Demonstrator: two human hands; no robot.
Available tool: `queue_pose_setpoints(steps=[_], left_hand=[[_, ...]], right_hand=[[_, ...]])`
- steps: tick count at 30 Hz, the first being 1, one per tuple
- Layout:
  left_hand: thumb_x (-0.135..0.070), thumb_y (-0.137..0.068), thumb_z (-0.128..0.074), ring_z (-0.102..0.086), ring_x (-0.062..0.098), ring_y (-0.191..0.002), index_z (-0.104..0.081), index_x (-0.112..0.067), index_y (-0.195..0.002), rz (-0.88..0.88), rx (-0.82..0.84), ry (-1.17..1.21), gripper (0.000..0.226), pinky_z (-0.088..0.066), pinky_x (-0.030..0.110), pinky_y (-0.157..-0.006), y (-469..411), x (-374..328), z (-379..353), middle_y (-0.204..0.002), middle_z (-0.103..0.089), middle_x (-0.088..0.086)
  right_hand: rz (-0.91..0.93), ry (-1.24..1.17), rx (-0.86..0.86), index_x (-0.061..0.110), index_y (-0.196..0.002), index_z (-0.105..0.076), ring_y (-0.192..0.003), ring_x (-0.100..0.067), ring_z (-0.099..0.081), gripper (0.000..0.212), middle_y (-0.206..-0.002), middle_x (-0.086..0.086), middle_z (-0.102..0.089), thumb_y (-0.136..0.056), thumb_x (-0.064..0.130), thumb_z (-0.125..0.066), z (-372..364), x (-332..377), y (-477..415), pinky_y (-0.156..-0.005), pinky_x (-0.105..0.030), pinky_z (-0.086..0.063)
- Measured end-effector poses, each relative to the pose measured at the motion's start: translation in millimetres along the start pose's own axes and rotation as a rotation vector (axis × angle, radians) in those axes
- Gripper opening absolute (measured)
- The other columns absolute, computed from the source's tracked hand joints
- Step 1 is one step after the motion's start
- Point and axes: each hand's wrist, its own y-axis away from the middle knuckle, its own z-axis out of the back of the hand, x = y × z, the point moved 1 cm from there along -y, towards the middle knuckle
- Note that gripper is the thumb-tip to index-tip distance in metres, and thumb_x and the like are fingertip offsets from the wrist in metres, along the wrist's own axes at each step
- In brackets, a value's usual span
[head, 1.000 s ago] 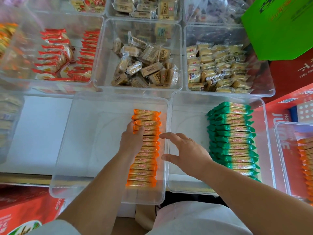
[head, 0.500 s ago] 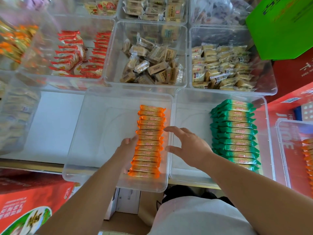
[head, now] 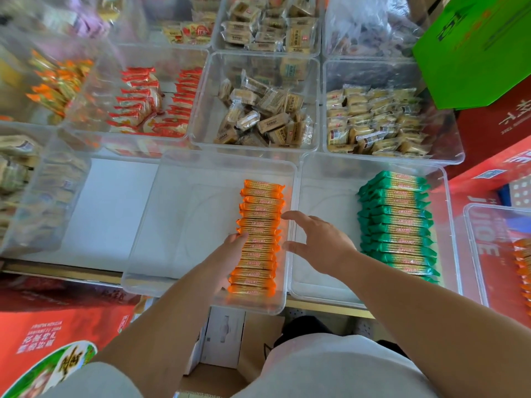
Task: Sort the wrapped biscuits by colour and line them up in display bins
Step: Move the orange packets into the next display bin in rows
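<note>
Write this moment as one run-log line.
left hand: touches left side of orange biscuit row | right hand: open, by its right side | green biscuit row: lined up in neighbouring bin | step: squaring orange biscuit row

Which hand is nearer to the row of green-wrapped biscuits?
Right. The right hand is left of the green-wrapped biscuits, apart from them; the left hand touches the orange-wrapped biscuits, farther left.

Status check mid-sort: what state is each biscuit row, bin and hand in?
Orange biscuits: lined up in one row along their bin's right wall.
Green biscuits: lined up in one row, right side of their bin.
Orange-row bin: left part bare.
Left hand: open, fingers touching the orange row's left side.
Right hand: open, fingers spread by that row's right ends, holding nothing.
</note>
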Motion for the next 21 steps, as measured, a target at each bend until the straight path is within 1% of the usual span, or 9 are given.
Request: queue_pose_setpoints(steps=[2, 4, 5, 7, 9, 12, 16, 19, 21], left_hand=[[-0.063, -0.097, -0.048, -0.072, 0.024, -0.098, -0.046, -0.034, -0.130, -0.032, -0.020, -0.041, 0.044, -0.056, 0.051, -0.088, 1, 0, -2, -0.109, -0.074, 0.001], [-0.069, -0.090, -0.052, -0.072, 0.023, -0.099, -0.047, -0.030, -0.133, -0.078, -0.115, -0.231, 0.059, -0.055, 0.051, -0.093, 5, 0, -6, -0.110, -0.073, -0.001], [-0.073, -0.087, -0.050, -0.068, 0.024, -0.105, -0.047, -0.028, -0.134, -0.102, -0.226, -0.399, 0.066, -0.052, 0.049, -0.096, 7, -1, -7, -0.116, -0.069, 0.000], [-0.073, -0.089, -0.047, -0.057, 0.026, -0.116, -0.048, -0.026, -0.134, -0.200, -0.521, -0.753, 0.066, -0.048, 0.046, -0.095, 19, -4, -15, -0.126, -0.059, 0.003], [-0.068, -0.093, -0.048, -0.052, 0.025, -0.117, -0.050, -0.026, -0.131, -0.390, -0.659, -0.896, 0.057, -0.048, 0.046, -0.092, 37, -11, -31, -0.127, -0.055, 0.003], [-0.059, -0.093, -0.054, -0.051, 0.024, -0.110, -0.057, -0.025, -0.122, -0.687, -0.640, -0.858, 0.044, -0.048, 0.044, -0.090, 52, -23, -63, -0.119, -0.059, -0.001], [-0.056, -0.085, -0.055, -0.056, 0.028, -0.099, -0.065, -0.018, -0.108, -1.011, -0.592, -0.892, 0.046, -0.046, 0.042, -0.084, 62, -43, -124, -0.105, -0.065, 0.002], [-0.050, -0.083, -0.068, -0.057, 0.026, -0.098, -0.068, -0.019, -0.103, -1.152, -0.572, -1.021, 0.037, -0.048, 0.040, -0.081, 71, -56, -181, -0.103, -0.064, 0.001], [-0.051, -0.083, -0.066, -0.056, 0.025, -0.097, -0.068, -0.019, -0.102, -1.211, -0.521, -1.040, 0.038, -0.048, 0.039, -0.080, 76, -64, -227, -0.103, -0.062, 0.000]], right_hand=[[0.009, 0.002, -0.012, 0.053, -0.149, -0.020, -0.114, -0.022, -0.061, 0.062, -0.149, 0.002, -0.048, -0.097, 0.056, -0.054, -1, -1, 1, -0.081, -0.035, -0.054], [0.028, 0.030, -0.024, 0.053, -0.151, -0.015, -0.118, -0.023, -0.059, 0.063, -0.148, 0.003, -0.047, -0.098, 0.059, -0.049, -2, -2, 3, -0.078, -0.034, -0.053], [0.044, 0.050, -0.029, 0.054, -0.152, -0.011, -0.120, -0.023, -0.056, 0.064, -0.148, 0.003, -0.046, -0.098, 0.061, -0.046, -2, -3, 4, -0.079, -0.035, -0.052], [0.080, 0.052, -0.033, 0.056, -0.153, -0.001, -0.126, -0.025, -0.052, 0.069, -0.152, 0.003, -0.041, -0.099, 0.062, -0.044, -2, -9, 10, -0.086, -0.038, -0.052], [0.091, -0.021, -0.047, 0.058, -0.151, 0.004, -0.129, -0.025, -0.051, 0.074, -0.157, 0.004, -0.033, -0.098, 0.060, -0.047, 4, -23, 20, -0.095, -0.042, -0.052], [0.063, -0.104, -0.091, 0.056, -0.153, -0.008, -0.133, -0.021, -0.048, 0.073, -0.159, 0.008, -0.028, -0.097, 0.057, -0.054, 22, -63, 40, -0.104, -0.040, -0.048], [-0.035, -0.136, -0.186, 0.041, -0.153, -0.032, -0.133, -0.018, -0.047, 0.065, -0.156, 0.009, -0.032, -0.095, 0.050, -0.061, 43, -144, 76, -0.109, -0.037, -0.044], [-0.031, -0.246, -0.285, 0.031, -0.142, -0.052, -0.118, -0.013, -0.059, 0.052, -0.144, 0.009, -0.047, -0.093, 0.037, -0.069, 52, -198, 113, -0.094, -0.022, -0.050], [0.028, -0.245, -0.393, 0.029, -0.130, -0.063, -0.110, -0.011, -0.062, 0.039, -0.133, 0.011, -0.055, -0.092, 0.033, -0.072, 59, -230, 139, -0.088, -0.023, -0.052]])
